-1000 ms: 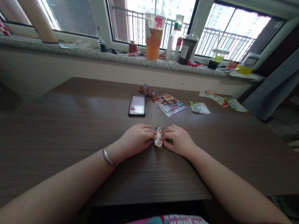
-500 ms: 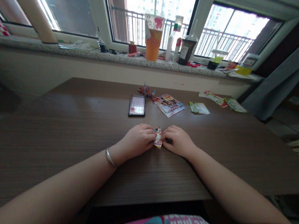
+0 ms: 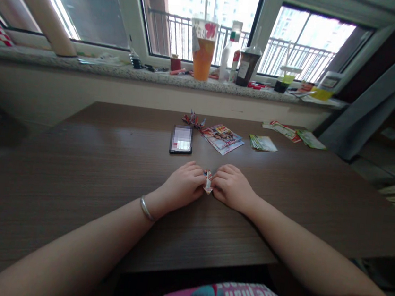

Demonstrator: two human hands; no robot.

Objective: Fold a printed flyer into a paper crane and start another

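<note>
Between my two hands, at the middle of the brown table (image 3: 117, 167), is a small piece of folded printed paper (image 3: 208, 183), white with red and a little blue. My left hand (image 3: 187, 181), with a silver bangle at its wrist, is closed on the paper's left side. From the right, my right hand (image 3: 231, 186) pinches its other edge with bent fingers. The fingertips cover parts of the paper. Just beyond my left hand lies a phone (image 3: 181, 140) with a lit, blurred screen.
Behind the phone sits a cluster of folded paper pieces (image 3: 194, 119). Printed square sheets (image 3: 223, 138) lie beside it, with a smaller green-white stack (image 3: 262, 143) and paper strips (image 3: 285, 131) to the right. A drink cup (image 3: 203, 53) and bottles (image 3: 226, 56) line the stone windowsill (image 3: 120, 72).
My right hand has shifted slightly left, closer to my left hand, and its fingers are more closed on the paper. Less of the paper shows now.
</note>
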